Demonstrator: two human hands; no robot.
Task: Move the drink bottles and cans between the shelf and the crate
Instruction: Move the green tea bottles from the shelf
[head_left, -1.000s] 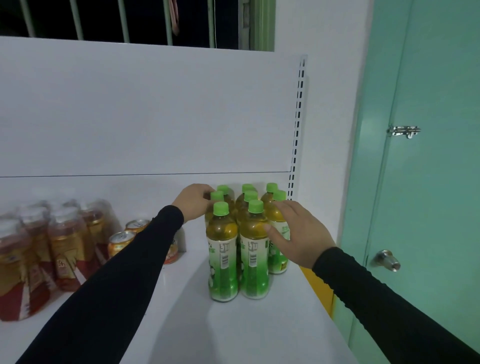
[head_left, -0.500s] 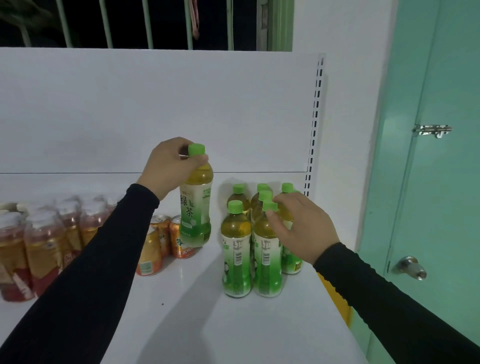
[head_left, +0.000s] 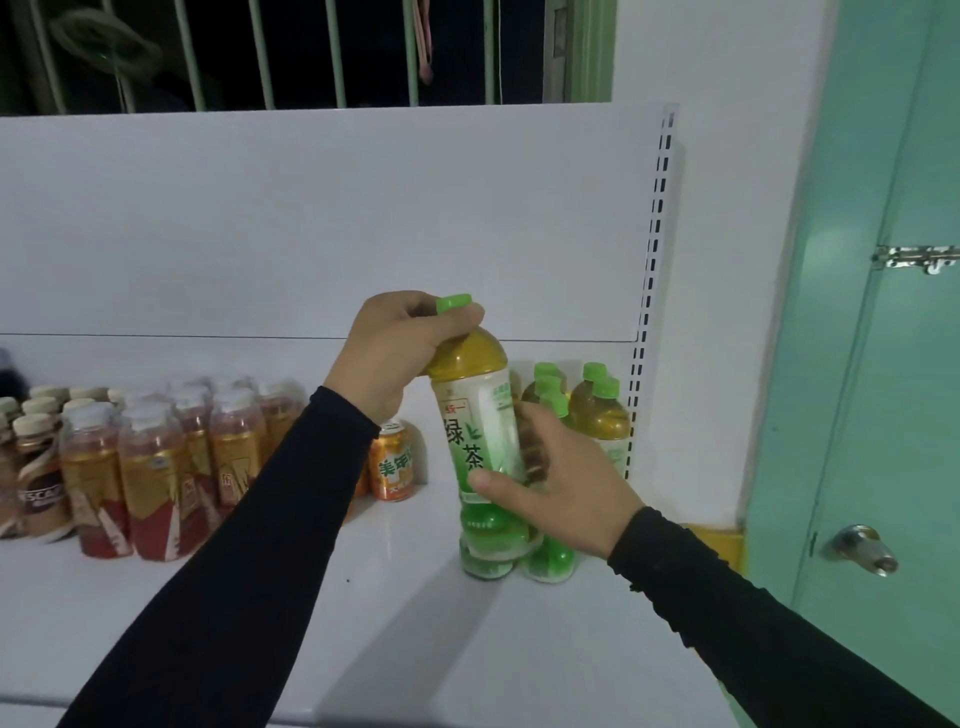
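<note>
Left hand (head_left: 400, 353) pinches the green tea bottle (head_left: 475, 415) by its neck above the shelf (head_left: 311, 597); right hand (head_left: 561, 483) wraps its label. Risk: swinging base clips the standing bottles (head_left: 597, 410) behind, toppling them

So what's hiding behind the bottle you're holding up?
More green-cap bottles stand on the shelf. The held bottle and right hand cover some, so the count is unclear.

A clear plastic bottle of amber tea (head_left: 475, 415) has a bright green cap and a white-to-green label. Black sleeves (head_left: 249, 545) cross a white shelf (head_left: 363, 623) beside a mint-green door (head_left: 883, 389).
</note>
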